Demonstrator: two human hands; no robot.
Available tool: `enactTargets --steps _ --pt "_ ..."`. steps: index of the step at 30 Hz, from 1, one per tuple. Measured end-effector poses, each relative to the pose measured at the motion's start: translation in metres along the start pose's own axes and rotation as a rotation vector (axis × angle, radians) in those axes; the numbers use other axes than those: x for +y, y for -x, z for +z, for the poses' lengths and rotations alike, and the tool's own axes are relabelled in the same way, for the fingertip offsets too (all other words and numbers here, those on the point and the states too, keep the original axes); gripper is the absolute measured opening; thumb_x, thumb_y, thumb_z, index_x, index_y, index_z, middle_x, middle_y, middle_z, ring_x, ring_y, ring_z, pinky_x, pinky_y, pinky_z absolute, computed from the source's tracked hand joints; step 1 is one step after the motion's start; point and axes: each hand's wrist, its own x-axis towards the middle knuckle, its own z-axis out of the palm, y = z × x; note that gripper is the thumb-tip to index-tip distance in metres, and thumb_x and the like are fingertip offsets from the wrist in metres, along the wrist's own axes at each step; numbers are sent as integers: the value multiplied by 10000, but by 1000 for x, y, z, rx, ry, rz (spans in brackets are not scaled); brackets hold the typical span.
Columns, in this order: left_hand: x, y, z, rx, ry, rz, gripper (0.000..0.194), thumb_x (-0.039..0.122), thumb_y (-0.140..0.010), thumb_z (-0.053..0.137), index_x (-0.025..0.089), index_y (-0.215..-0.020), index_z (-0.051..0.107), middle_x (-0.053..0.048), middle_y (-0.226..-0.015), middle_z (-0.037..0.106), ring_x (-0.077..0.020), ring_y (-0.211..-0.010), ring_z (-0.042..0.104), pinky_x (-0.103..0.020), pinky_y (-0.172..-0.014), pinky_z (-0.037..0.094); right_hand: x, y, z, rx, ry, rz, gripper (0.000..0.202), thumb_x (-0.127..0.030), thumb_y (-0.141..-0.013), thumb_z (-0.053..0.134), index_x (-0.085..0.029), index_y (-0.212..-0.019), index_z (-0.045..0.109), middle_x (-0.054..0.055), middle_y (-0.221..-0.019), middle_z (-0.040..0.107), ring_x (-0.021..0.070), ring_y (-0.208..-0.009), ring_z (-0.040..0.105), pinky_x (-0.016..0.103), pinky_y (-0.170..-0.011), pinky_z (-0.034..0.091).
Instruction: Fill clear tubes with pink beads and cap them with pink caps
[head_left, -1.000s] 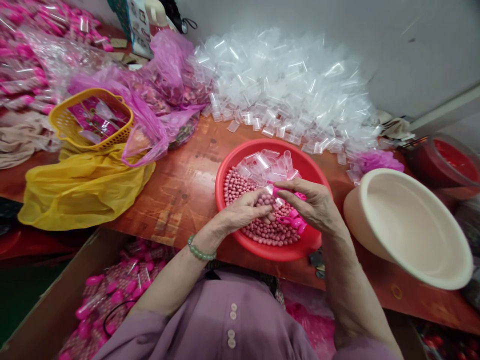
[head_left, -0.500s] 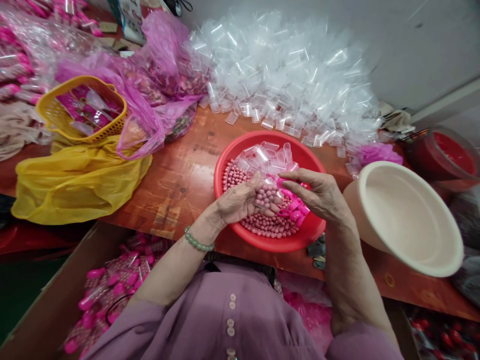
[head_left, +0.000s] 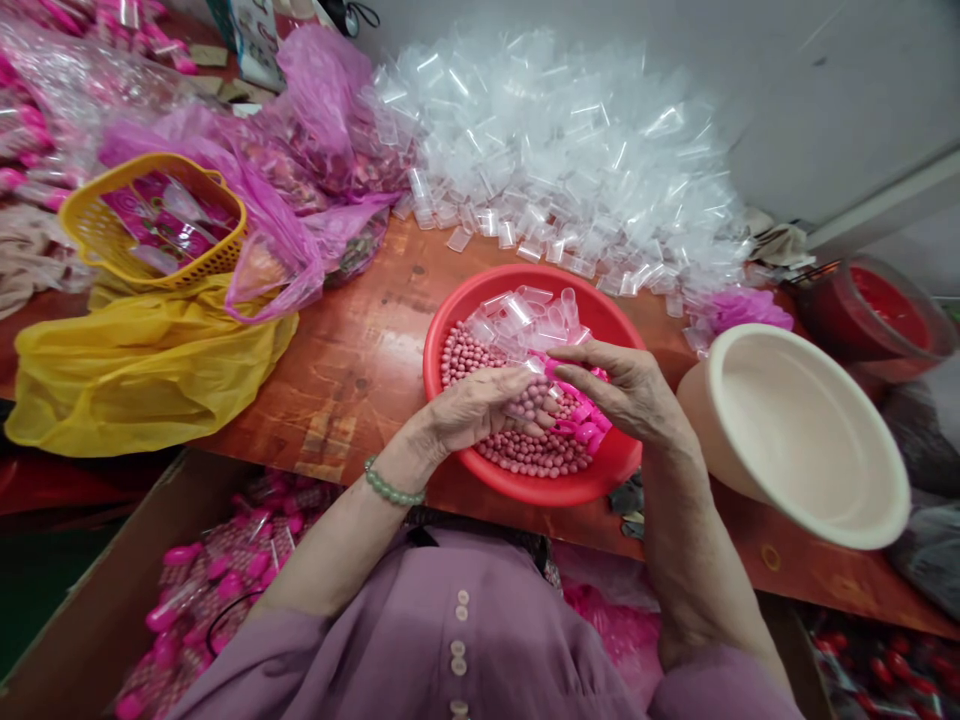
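My left hand point(head_left: 472, 405) is closed around a small clear plastic container point(head_left: 529, 402) filled with pink beads, over a red basin point(head_left: 433, 365). At the container's right end, my right hand point(head_left: 626, 392) pinches a bright pink plastic cap point(head_left: 551, 368), partly hidden by the fingers. Round pink beads point(head_left: 532, 458) cover the left and near parts of the basin. Empty clear containers point(head_left: 517, 310) lie at its far side, and pink caps point(head_left: 592, 432) at its right, beneath my right hand.
A large heap of clear containers point(head_left: 555, 150) lies along the wall. At the right stands a cream tub point(head_left: 810, 440). On the left are a yellow basket point(head_left: 202, 265), a yellow bag point(head_left: 142, 370) and a pink bag point(head_left: 322, 80). Filled pink-capped containers point(head_left: 225, 570) lie in a box below.
My left thumb has moved right, over the top of the bead-filled container. The whole view has shifted slightly; both hands stay over the basin.
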Motion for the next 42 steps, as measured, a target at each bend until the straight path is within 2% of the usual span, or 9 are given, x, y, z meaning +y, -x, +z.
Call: enactTargets --steps 3,5,11,22,27,31,33,37,42 --pt "-1 1 1 13 20 -15 243 257 -809 768 92 -967 683 -127 -951 753 -146 -799 714 -256 -764 584 0 -1 0 0 -10 -6 236 -389 -868 700 -215 -1004 784 52 -923 788 193 -818 712 344 -805 559" --pt "-1 1 1 17 34 -21 227 214 -810 759 91 -983 676 -124 -949 751 -143 -796 717 -254 -769 585 -1 -1 0 2 -15 4 243 -402 -865 704 -218 -1000 786 50 -920 787 194 -822 710 339 -796 558" --pt "-3 -1 -4 -2 52 -26 229 227 -818 754 91 -981 669 -121 -906 751 -152 -769 726 -265 -754 595 0 -2 0 4 -61 -26 244 -419 -854 721 -236 -1000 789 47 -888 775 185 -797 695 331 -756 557" --pt "1 3 -2 -9 23 -84 278 258 -783 789 82 -947 649 -103 -861 727 -149 -710 707 -246 -654 588 1 -8 -16 -212 -89 -124 191 -390 -867 714 -260 -976 803 60 -912 770 198 -847 703 342 -787 567" --pt "2 3 -1 -5 46 -64 243 215 -804 752 83 -987 662 -103 -888 728 -155 -776 709 -277 -748 581 3 -3 -19 -62 -7 -91 148 -309 -845 742 -271 -975 802 43 -908 768 192 -847 692 333 -796 552" --pt "2 2 0 -13 55 -42 258 147 -760 756 88 -997 676 -108 -937 736 -162 -831 721 -274 -818 562 2 -1 2 194 -200 104 217 -346 -800 779 -241 -988 789 33 -928 779 185 -843 703 342 -809 573" --pt "1 2 0 -15 64 -30 295 125 -722 771 97 -1001 681 -100 -935 740 -167 -839 725 -269 -819 560 0 -2 17 256 -301 167 241 -368 -781 790 -227 -976 787 31 -931 782 184 -849 711 355 -838 579" --pt "-2 2 -1 9 38 -9 282 146 -734 781 98 -992 678 -101 -908 741 -155 -820 718 -265 -815 559 -2 -4 37 213 -389 174 212 -368 -759 803 -226 -914 786 15 -887 777 163 -810 707 332 -820 576" --pt "-7 0 -3 41 -24 49 302 179 -735 804 105 -994 668 -78 -892 717 -136 -800 685 -254 -772 541 -2 -2 43 222 -362 149 202 -374 -779 773 -217 -906 775 10 -831 760 150 -732 681 314 -740 569"
